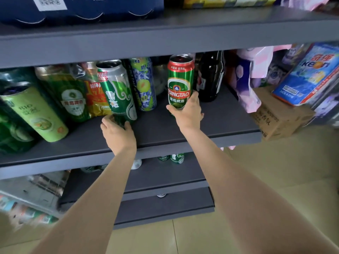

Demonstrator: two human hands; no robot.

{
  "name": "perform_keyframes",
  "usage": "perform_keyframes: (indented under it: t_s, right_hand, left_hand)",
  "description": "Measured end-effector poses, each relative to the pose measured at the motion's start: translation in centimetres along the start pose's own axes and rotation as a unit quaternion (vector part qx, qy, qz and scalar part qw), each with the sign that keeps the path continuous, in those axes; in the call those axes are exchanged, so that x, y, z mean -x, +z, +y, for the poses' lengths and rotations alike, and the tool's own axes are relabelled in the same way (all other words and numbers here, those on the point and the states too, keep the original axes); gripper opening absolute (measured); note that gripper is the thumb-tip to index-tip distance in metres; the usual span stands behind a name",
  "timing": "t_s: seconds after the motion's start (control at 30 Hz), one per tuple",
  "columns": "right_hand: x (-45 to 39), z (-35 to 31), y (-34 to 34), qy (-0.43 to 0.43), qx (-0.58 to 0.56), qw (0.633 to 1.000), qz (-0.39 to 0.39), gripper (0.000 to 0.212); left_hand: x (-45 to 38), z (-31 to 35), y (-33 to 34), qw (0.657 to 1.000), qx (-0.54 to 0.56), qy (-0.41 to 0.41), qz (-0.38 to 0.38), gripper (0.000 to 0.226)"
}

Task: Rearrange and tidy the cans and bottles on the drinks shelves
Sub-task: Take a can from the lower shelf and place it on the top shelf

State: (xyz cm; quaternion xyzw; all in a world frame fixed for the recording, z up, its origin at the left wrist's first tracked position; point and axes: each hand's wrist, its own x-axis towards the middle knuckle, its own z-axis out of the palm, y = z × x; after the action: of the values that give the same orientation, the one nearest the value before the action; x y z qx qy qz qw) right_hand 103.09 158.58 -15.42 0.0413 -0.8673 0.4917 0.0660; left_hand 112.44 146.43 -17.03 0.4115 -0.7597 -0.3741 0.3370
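On the grey middle shelf (211, 123) my left hand (118, 133) grips the base of a green and silver Snow beer can (117, 92). My right hand (187, 110) grips the lower part of a green Tsingtao can (180, 81) with a red top, standing upright. Between them stands a blue and green tea-drink can (145, 83). Further left are a pale green RIO can (36, 112), a green Tsingtao multipack (67, 96) and a red and gold pack (95, 96). A dark glass bottle (211, 76) stands behind the right-hand can.
A blue carton (82, 8) lies on the shelf above. Pink-wrapped packs (247, 79), a blue Keon bag (311, 74) and a cardboard box (278, 118) crowd the right. Two green cans (172, 158) stand on the lower shelf. Beige floor tiles (275, 171) lie below.
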Motion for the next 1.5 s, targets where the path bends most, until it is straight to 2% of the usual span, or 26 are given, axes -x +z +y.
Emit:
perform_keyframes:
  t_s: [0.1,0.2,0.23,0.3,0.33,0.4,0.5,0.63,0.73,0.83,1.0,1.17,1.33,1.43,1.5]
  right_hand:
    - [-0.9,-0.3,0.0,0.008,0.007,1.000,-0.011,0.080]
    - [-1.1,-0.2,0.3,0.017,-0.028,0.999,0.007,0.078]
    - [-0.3,0.1,0.3,0.000,-0.058,0.997,0.040,0.077]
    - [2.7,0.6,0.3,-0.082,-0.107,0.984,0.116,0.066]
    - [4.3,0.7,0.4,-0.128,-0.115,0.978,0.121,0.060]
    - [5.7,0.4,1.5,-0.189,-0.119,0.974,0.049,0.058]
    - [3.3,-1.5,4.2,-0.165,-0.097,0.981,-0.032,0.069]
    - [-0.3,-3.0,7.5,-0.114,-0.088,0.988,-0.060,0.076]
    - [-1.9,-2.9,8.9,-0.068,-0.107,0.990,-0.062,0.065]
    - [-1.5,-2.6,8.9,-0.082,-0.082,0.993,-0.037,0.060]
    - [3.1,-2.1,4.9,-0.099,-0.050,0.992,-0.058,0.070]
    - [9.1,0.1,-1.4,-0.070,-0.091,0.988,-0.103,0.066]
    - [16.0,-0.3,-10.8,-0.069,-0.078,0.984,-0.144,0.065]
    - [16.6,-4.7,-16.3,-0.126,-0.049,0.981,-0.139,0.062]
    - [15.3,-8.8,-19.4,-0.165,-0.041,0.980,-0.106,0.062]
  left_hand:
    - [1.0,-0.5,-0.4,0.999,-0.006,0.034,-0.003,0.035]
    - [1.5,-0.8,-0.4,0.996,-0.009,0.084,-0.032,0.040]
    - [1.3,-0.7,-0.3,0.996,-0.001,0.085,-0.038,0.045]
    - [0.4,0.0,-0.3,0.999,0.024,0.031,-0.036,0.058]
    - [-0.4,0.3,-0.4,0.999,0.024,0.001,-0.039,0.067]
    - [-1.7,0.0,-0.7,0.998,-0.027,0.002,-0.059,0.080]
    - [-2.8,-1.4,-1.1,0.993,-0.066,0.054,-0.079,0.073]
    - [-2.6,-2.5,-0.7,0.992,-0.071,0.097,-0.041,0.062]
    - [-2.4,-2.8,-0.3,0.990,-0.073,0.121,-0.023,0.058]
    - [-2.5,-2.9,-0.1,0.987,-0.084,0.136,-0.013,0.056]
    - [-2.6,-2.6,-0.6,0.987,-0.088,0.122,-0.053,0.056]
    - [0.5,-2.9,-4.5,0.989,-0.049,0.108,-0.085,0.033]
    - [6.0,-0.5,-10.9,0.942,-0.062,0.308,-0.114,0.031]
    - [5.9,4.8,-14.5,0.916,-0.035,0.386,-0.100,0.032]
    - [4.9,9.3,-16.8,0.891,-0.027,0.444,-0.089,0.031]
